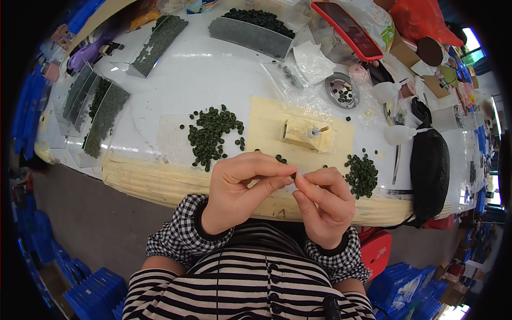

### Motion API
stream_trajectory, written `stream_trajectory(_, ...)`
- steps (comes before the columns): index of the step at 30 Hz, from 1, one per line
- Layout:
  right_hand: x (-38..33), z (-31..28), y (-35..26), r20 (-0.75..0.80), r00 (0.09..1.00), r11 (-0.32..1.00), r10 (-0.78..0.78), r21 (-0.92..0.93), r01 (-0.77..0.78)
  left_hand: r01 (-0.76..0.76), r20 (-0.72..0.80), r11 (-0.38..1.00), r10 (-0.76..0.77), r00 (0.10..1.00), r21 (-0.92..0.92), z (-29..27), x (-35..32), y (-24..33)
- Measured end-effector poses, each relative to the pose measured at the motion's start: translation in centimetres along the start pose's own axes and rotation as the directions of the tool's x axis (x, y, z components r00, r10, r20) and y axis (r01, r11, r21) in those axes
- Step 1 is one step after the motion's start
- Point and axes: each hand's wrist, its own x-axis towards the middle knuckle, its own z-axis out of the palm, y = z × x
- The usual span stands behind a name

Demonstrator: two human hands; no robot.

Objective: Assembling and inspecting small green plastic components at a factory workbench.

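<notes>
a small dark green disc (293, 175), seen nearly edge-on and partly covered by fingertips, is over the white table (181, 77), close to its near edge. the left hand (233, 185) pinches it between thumb and forefinger; the right hand (326, 207) meets it from the other side, thumb and fingers drawn together on it.

loose discs of the same kind, round, flat and dull, lie in a left heap (208, 136) and a smaller right heap (362, 176), both toward the near edge. between them, a block (301, 133) bound in pale yellow tape, with a thin metal peg, sits on a yellow sheet (266, 114). creased yellow covering (154, 178) wraps the near edge.

toward the far edge stand a clear plastic tray (250, 38) full of discs and a phone (349, 29) in a glossy red case, its screen text too small to read. a black mesh bag (429, 176) lies by the right edge.
</notes>
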Motion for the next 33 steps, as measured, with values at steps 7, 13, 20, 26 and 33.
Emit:
stream_trajectory(7,0.23,0.30,-0.15,-0.025,0.997,0.992,-0.073,-0.101,0.070,0.143,-0.020,0.942,-0.157,0.987,-0.303,0.40,-0.53,0.56)
stream_trajectory(13,0.19,0.31,-0.02,-0.024,0.996,0.992,-0.090,-0.096,0.087,0.126,-0.022,0.948,-0.138,0.990,-0.291,0.38,-0.53,0.18)
stream_trajectory(20,0.08,0.35,0.22,-0.018,0.996,0.992,-0.085,-0.091,0.083,0.178,-0.019,0.928,-0.195,0.981,-0.327,0.28,-0.56,0.03)
stream_trajectory(26,0.03,0.29,0.23,0.006,0.996,0.992,-0.086,-0.095,0.086,0.148,-0.034,0.945,-0.165,0.986,-0.293,0.37,-0.59,-0.14)
stream_trajectory(33,-0.19,0.37,0.14,0.013,0.998,0.997,-0.058,-0.053,0.059,0.084,-0.037,0.989,-0.089,0.995,-0.121,0.23,-0.46,0.07)
